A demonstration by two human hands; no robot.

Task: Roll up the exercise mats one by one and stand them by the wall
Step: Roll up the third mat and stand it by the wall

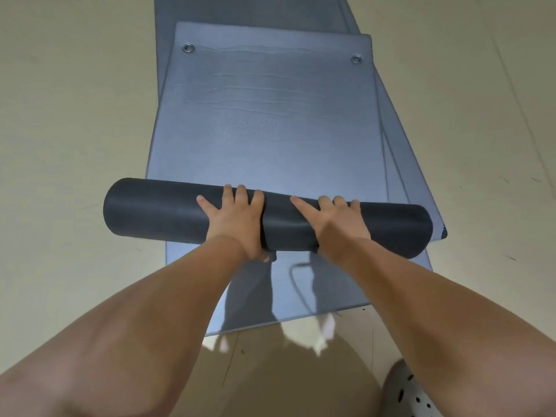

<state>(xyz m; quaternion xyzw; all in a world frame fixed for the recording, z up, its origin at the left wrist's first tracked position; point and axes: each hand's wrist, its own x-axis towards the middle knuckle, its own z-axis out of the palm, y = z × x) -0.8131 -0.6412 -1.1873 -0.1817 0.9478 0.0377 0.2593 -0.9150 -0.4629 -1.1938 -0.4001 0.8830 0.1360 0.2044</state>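
A grey-blue exercise mat lies flat on the floor, its near part wound into a dark roll that lies crosswise. My left hand grips the roll near its middle, fingers curled over the top and thumb underneath. My right hand grips it just to the right in the same way. The flat part stretches away from me and has two metal eyelets at its far corners. More mats lie under it: one shows near me, another sticks out at the far end.
Beige tiled floor surrounds the mats on both sides. A grey perforated clog shows at the bottom right, beside my right forearm. No wall is in view.
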